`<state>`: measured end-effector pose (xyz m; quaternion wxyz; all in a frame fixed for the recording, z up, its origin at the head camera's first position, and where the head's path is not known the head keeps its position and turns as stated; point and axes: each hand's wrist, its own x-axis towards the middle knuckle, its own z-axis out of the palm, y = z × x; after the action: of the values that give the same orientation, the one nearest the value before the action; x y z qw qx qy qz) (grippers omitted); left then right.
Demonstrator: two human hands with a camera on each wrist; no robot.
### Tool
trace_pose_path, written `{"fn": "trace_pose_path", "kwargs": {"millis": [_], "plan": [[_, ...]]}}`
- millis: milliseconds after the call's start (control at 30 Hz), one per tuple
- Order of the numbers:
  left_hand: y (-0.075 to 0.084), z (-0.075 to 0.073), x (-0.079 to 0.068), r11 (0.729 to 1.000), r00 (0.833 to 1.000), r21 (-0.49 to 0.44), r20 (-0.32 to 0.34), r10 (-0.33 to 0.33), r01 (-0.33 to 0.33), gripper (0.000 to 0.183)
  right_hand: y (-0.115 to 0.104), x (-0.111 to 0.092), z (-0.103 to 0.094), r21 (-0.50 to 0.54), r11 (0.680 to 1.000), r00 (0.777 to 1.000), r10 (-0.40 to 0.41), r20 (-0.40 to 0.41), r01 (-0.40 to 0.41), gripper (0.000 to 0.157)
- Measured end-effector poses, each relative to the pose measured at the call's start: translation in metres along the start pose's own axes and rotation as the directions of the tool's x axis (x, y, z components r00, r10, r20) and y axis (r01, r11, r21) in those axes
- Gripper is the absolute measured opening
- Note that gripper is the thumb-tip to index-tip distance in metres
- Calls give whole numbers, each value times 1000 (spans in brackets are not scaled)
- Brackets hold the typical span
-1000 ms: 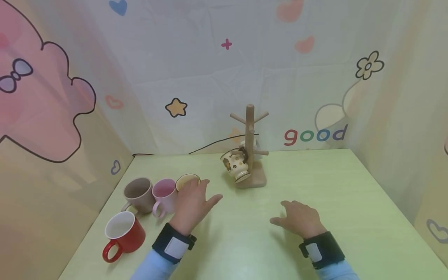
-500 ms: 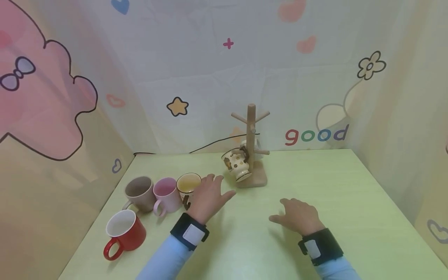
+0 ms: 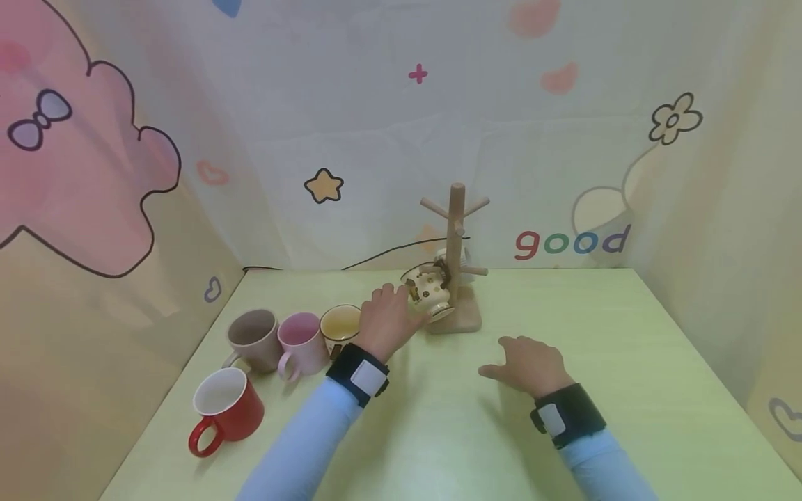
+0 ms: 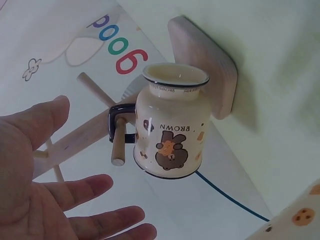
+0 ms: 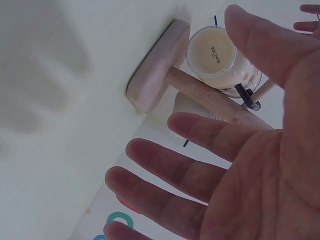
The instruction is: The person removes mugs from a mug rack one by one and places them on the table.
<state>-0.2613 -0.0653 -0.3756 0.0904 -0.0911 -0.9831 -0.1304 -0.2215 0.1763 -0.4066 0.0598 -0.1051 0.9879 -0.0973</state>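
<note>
A cream mug (image 3: 426, 291) with a brown bear print hangs tilted on a lower peg of the wooden mug tree (image 3: 456, 216). In the left wrist view its black handle (image 4: 114, 129) loops over the peg. My left hand (image 3: 387, 323) is just in front of this mug, fingers spread and holding nothing; the left wrist view shows a gap between fingers and mug. My right hand (image 3: 532, 365) hovers over the table to the right of the tree, its fingers extended and holding nothing. A white mug (image 3: 465, 263) hangs behind the post, mostly hidden.
Four-sided table (image 3: 626, 390) is pale green. On its left stand a red mug (image 3: 237, 412), a grey-brown mug (image 3: 258, 348), a pink mug (image 3: 305, 348) and a cream-yellow mug (image 3: 338, 327), partly behind my left hand. A printed curtain (image 3: 351, 90) hangs behind.
My left hand has moved right and away from the cream-yellow mug on the table to the hanging cream mug. My right hand has shifted only slightly. The head view has tilted a little.
</note>
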Motion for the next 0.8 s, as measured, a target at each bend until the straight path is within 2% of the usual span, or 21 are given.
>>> {"fn": "trace_pose_path", "kwargs": {"millis": [233,433,533,800], "plan": [[9,-6,28,999,1000,53,23,-13,11,57,-2,20,-20,-31,999,1000,-8,-29,8,71],[13,-7,50,991,1000,132,-14,-1,3,53,-4,38,-35,-50,999,996,-23,-82,19,68],[15,-7,58,989,1000,148,-11,3,-1,48,-4,47,-40,-56,998,993,-15,-117,9,68],[16,5,79,953,1000,303,16,2,-7,50,-4,74,-48,-58,998,974,0,-226,-13,64]]}}
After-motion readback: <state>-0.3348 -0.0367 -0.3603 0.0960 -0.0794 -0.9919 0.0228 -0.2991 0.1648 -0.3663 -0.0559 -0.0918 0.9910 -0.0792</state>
